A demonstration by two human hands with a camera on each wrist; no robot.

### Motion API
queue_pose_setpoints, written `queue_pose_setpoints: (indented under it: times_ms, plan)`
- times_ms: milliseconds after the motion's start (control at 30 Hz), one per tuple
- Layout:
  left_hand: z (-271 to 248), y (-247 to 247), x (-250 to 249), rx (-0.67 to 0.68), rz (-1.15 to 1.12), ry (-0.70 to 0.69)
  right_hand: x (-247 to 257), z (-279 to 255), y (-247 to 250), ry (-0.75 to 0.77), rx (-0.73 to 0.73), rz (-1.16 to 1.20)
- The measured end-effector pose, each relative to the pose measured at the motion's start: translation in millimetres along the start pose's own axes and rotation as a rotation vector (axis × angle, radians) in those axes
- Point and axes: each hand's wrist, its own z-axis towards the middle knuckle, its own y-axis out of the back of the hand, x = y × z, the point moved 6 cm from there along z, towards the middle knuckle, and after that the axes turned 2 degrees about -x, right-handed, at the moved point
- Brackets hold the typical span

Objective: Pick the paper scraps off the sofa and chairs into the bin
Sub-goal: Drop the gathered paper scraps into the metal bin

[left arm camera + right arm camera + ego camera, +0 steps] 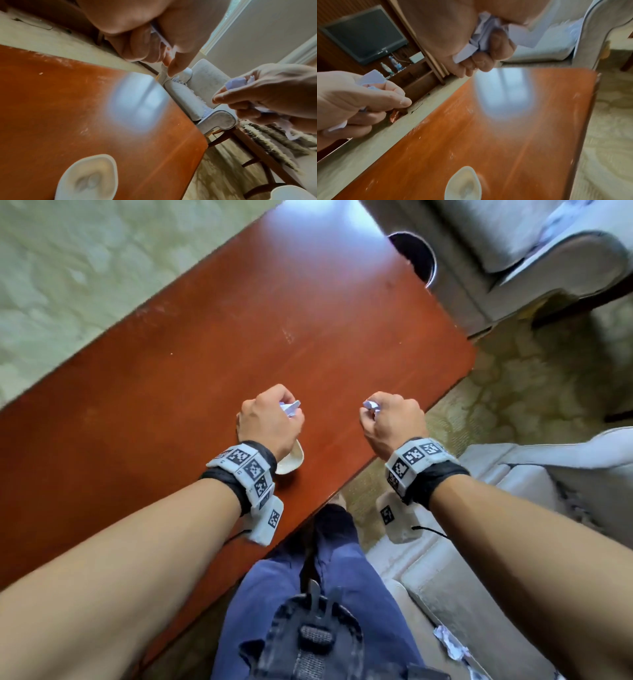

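Both hands, the left hand (pixel 270 419) and right hand (pixel 394 419), clutch crumpled paper scraps (pixel 481 40) above the surface (pixel 239 344), likely carrying them to the bin (pixel 416 256); more scraps (pixel 450 642) remain on the sofa (pixel 455 594).

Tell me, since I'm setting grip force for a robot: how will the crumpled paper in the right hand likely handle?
The crumpled paper looks light and floppy: it folds between the right hand's curled fingers, so a gentle grip probably suffices. Loose corners stick out, so bits may slip free. Crumpled like this, it's unlikely to roll.
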Motion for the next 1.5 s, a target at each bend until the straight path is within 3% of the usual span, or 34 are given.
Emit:
queue_pose_setpoints:
  times_ms: [200, 367, 567, 900, 1067, 1200, 1500]
  plan:
    - [-15.4, 49.9, -119.3, -0.01, 0.052, -0.221, -29.6, -30.8, 132.9, -0.035, -0.18, 0.018]
    - [-33.0, 63.2, -217.9, -0.048, 0.098, -0.384, -71.5, -51.1, 221.2, -0.09, -0.328, 0.121]
    - [-53.8, 49.0, -322.1, -0.097, 0.153, -0.492, -147.9, -52.8, 297.7, -0.091, -0.399, 0.186]
    - [-86.4, -14.9, -503.2, -0.073, 0.142, -0.61, -279.9, -35.6, 409.5, -0.025, -0.487, 0.129]
    - [-77.6, -20.8, -536.3, -0.102, 0.148, -0.625, -301.3, -13.1, 432.0, 0.012, -0.474, 0.103]
    - [-52.6, -9.3, -540.5, -0.117, 0.136, -0.572, -287.3, 18.0, 436.9, 0.044, -0.429, 0.09]
    - [64.3, 1.2, -553.0, -0.077, 0.073, -0.509, -225.6, 129.1, 450.2, 0.102, -0.295, 0.042]
